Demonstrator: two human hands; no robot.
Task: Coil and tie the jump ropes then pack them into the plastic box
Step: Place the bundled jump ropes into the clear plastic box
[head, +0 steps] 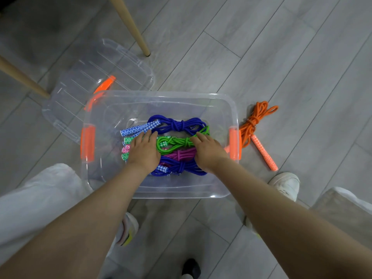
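Note:
A clear plastic box (161, 94) with orange latches stands on the floor and holds several tied rope bundles. A blue rope (177, 124) lies at the far side, a green rope (173, 142) in the middle, a purple rope (182, 154) under it, and another blue rope (177, 168) nearest me. My left hand (144, 151) rests flat on the patterned handles at the green bundle's left end. My right hand (207, 151) presses on its right end with straight fingers. An orange tied rope (254, 125) lies on the floor just right of the box.
The clear lid (96, 77) with an orange latch lies on the floor behind the box on the left. Two wooden furniture legs (132, 27) stand beyond it. My shoes and light trousers (30, 202) frame the near side of the box.

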